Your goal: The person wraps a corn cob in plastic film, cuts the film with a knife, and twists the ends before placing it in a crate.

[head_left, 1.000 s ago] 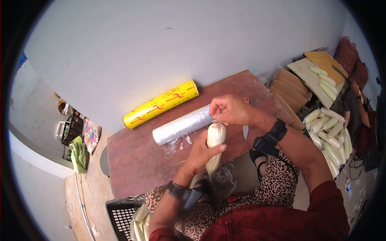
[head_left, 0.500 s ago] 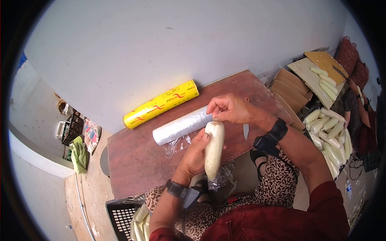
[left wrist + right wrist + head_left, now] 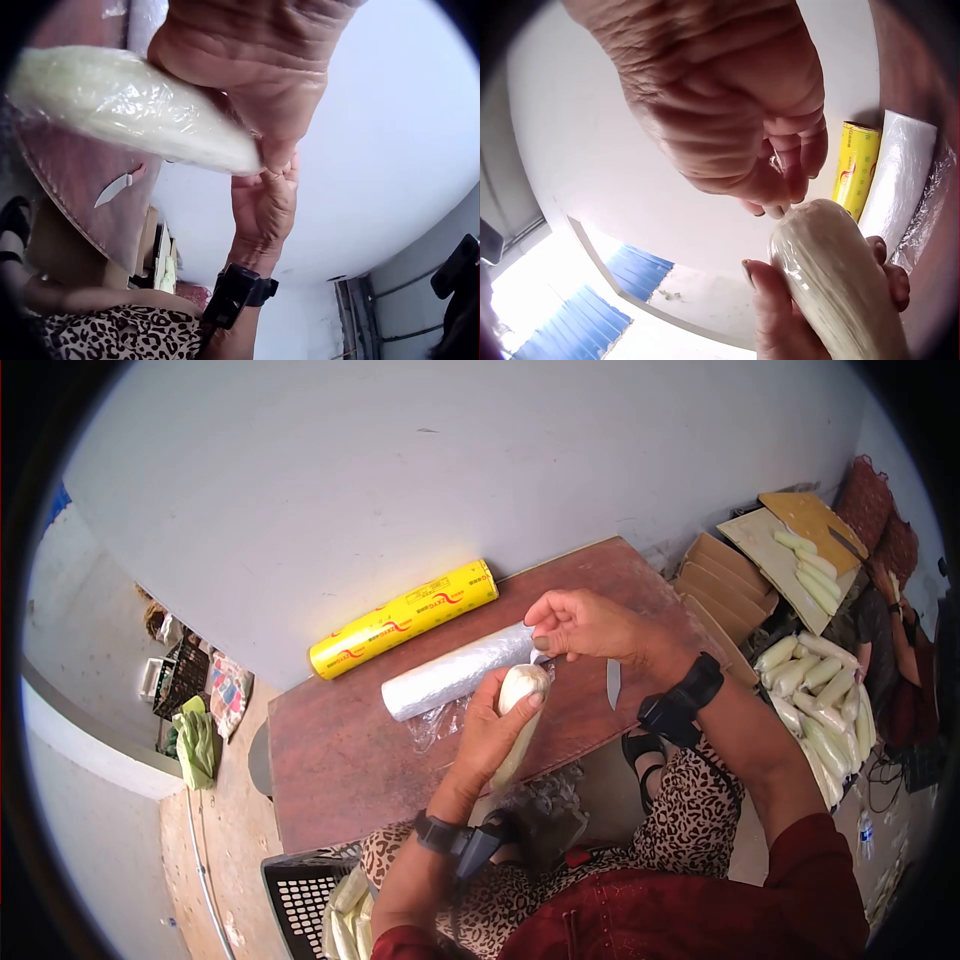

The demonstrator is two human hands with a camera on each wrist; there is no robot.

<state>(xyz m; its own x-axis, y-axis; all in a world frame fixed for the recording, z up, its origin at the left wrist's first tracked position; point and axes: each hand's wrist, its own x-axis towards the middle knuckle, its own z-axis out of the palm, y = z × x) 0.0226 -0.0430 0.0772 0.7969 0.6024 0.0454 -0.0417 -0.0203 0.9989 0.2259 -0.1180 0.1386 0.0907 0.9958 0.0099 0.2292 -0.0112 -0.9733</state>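
My left hand (image 3: 490,730) grips a long, pale green-white vegetable (image 3: 519,705) wrapped in clear plastic film. Its blunt end tilts up toward the right hand, with the left thumb lying across it. Glossy, tight film shows along the vegetable in the left wrist view (image 3: 142,109). Just above that end, my right hand (image 3: 590,628) pinches a twisted tail of the film between thumb and fingers, seen close in the right wrist view (image 3: 735,112). Behind the hands, a roll of clear film (image 3: 455,672) lies on the red-brown table (image 3: 340,775), its loose end crumpled below it.
A yellow printed roll (image 3: 400,618) lies by the wall. The knife (image 3: 613,682) rests near the table's right edge. Wrapped vegetables (image 3: 820,690) are heaped at right, below a board (image 3: 775,550) with bare ones. A black crate (image 3: 305,900) stands at lower left.
The left hand has turned the wrapped vegetable so its blunt end now faces up, the thumb shifting across it. The right hand stays at the end, now with a short film tail at its fingertips.
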